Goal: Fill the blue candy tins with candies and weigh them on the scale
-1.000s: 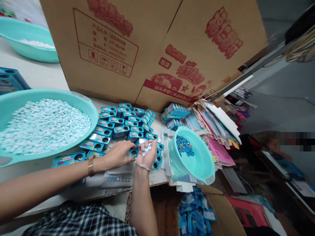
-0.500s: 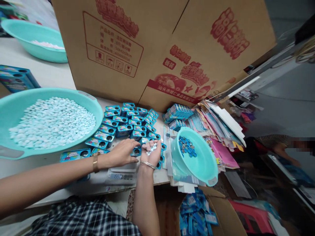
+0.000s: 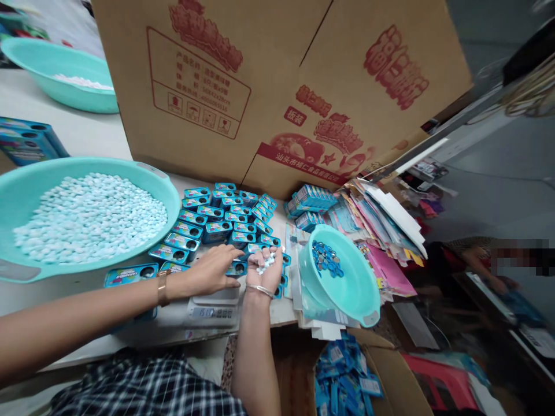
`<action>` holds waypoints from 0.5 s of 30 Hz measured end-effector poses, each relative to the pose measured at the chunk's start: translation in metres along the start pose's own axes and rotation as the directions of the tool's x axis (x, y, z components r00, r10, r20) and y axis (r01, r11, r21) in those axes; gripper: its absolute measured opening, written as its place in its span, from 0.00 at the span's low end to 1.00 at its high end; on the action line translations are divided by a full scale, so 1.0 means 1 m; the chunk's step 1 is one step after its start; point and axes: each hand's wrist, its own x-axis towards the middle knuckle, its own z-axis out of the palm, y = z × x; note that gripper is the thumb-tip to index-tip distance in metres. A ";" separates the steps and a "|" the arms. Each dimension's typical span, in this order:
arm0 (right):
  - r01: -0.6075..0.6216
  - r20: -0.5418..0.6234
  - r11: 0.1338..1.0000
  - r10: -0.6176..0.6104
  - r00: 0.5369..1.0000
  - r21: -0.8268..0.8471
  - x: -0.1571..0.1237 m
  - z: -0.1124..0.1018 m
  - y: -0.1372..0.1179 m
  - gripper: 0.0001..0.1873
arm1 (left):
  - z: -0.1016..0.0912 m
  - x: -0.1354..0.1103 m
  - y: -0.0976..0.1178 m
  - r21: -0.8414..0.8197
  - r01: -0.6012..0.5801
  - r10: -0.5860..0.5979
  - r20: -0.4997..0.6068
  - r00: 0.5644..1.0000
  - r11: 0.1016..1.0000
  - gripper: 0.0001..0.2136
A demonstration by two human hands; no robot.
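Observation:
My left hand point(image 3: 212, 269) reaches in over a small digital scale point(image 3: 210, 312). Its fingers and thumb lie on either side of a blue candy tin point(image 3: 238, 268) with a round hole in its top. Close on the right, my right hand point(image 3: 269, 279) is turned palm up with the fingers curled over a small heap of pale blue-white candies point(image 3: 265, 264). Many similar blue tins point(image 3: 217, 229) stand in rows just beyond both hands. To the left, a wide turquoise basin point(image 3: 167, 222) holds a large heap of the same candies point(image 3: 93, 216).
A turquoise basin point(image 3: 353, 292) with blue round caps point(image 3: 326, 259) sits at right. Behind the tins stands a tall carton point(image 3: 260, 86). Stacked papers point(image 3: 385, 214) lie at the back right. Below the table edge, a box point(image 3: 385, 370) contains blue packs. Another person point(image 3: 477, 260) is at far right.
The scale's reading has changed to a lower number. My hands keep nearly the same pose, and the view has shifted slightly.

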 end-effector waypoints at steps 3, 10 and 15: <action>-0.026 -0.015 0.998 0.026 1.000 0.055 0.000 0.000 -0.001 0.16 | 0.000 -0.002 -0.002 0.004 0.001 -0.001 -0.002 1.000 1.000 0.30; -0.051 0.051 0.998 0.049 0.997 0.035 0.002 -0.005 -0.012 0.17 | -0.025 -0.001 0.006 -0.033 -0.056 0.053 -0.079 0.995 0.998 0.29; -0.072 0.062 0.997 0.069 0.996 0.033 0.001 -0.003 -0.007 0.16 | -0.040 0.010 0.030 -0.111 -0.136 0.122 -0.123 0.985 0.985 0.13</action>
